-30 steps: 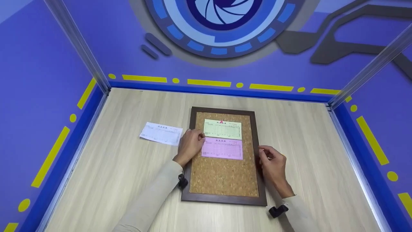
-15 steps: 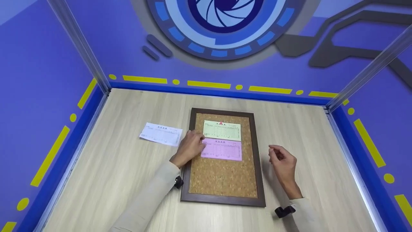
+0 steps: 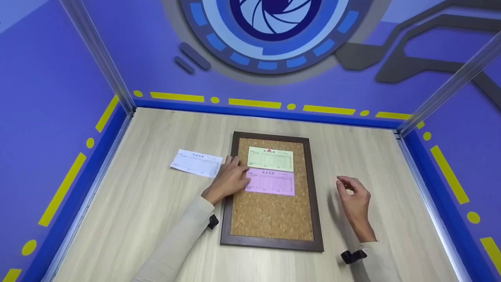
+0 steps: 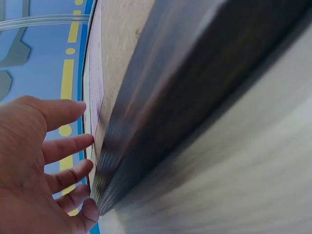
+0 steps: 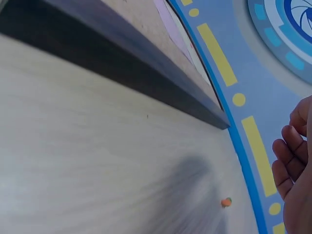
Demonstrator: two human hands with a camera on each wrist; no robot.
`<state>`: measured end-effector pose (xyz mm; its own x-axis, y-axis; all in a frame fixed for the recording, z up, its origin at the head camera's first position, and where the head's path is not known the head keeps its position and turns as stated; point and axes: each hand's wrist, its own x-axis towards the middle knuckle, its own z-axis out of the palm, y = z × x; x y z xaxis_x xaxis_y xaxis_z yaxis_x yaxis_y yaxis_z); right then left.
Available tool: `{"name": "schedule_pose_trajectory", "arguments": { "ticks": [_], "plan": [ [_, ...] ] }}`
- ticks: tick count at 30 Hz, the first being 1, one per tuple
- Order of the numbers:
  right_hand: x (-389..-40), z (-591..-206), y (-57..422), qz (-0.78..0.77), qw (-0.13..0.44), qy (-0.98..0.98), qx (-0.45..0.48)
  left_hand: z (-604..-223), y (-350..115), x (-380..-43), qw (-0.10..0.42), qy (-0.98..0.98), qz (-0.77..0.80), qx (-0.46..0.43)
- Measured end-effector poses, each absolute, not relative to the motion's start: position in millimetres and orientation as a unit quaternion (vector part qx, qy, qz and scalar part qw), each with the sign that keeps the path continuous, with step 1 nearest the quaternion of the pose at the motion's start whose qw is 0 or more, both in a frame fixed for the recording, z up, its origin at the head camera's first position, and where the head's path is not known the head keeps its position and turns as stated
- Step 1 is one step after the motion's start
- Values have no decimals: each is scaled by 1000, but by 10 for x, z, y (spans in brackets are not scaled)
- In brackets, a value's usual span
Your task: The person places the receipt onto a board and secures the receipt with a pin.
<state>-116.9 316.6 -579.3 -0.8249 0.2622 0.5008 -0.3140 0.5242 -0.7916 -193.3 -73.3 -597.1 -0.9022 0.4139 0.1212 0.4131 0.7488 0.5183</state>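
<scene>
My left hand [image 3: 229, 178] lies over the left frame edge of a corkboard [image 3: 272, 219], its fingertips at the left edge of a pink printed slip [image 3: 272, 183]. In the left wrist view its fingers [image 4: 68, 146] look relaxed and spread. A pale green printed slip [image 3: 271, 159] sits just above the pink one, with a red pin [image 3: 269, 150] at its top edge. To the right of the board my right hand [image 3: 354, 199] hovers over the table, fingers loosely curled and thumb near the index fingertip. I see nothing between them.
A white printed slip [image 3: 195, 162] lies left of the board, its right end beside my left hand. In the right wrist view a small orange-and-green object [image 5: 226, 202] is on the table near my hand's shadow. Blue-purple panels [image 3: 156, 58] wall the table.
My right hand has moved away from the board's right edge, out to the right. My left hand stays at the pink slip, shifted only slightly. The slips have not visibly moved.
</scene>
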Motion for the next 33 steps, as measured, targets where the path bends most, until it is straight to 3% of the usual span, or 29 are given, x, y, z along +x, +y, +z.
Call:
{"name": "schedule_pose_trajectory", "arguments": {
  "ticks": [7,14,33],
  "plan": [
    [-1189,-5903,3251,490,279,-826,-8,-6004,-768,-1902,9,934,272,230],
    [-1305,-6321,3583,460,236,-855,-36,-6073,-820,-1878,12,924,288,250],
    [-1244,-6453,3690,450,147,-876,-95,-6235,-889,-1839,12,910,341,236]
  ]
}}
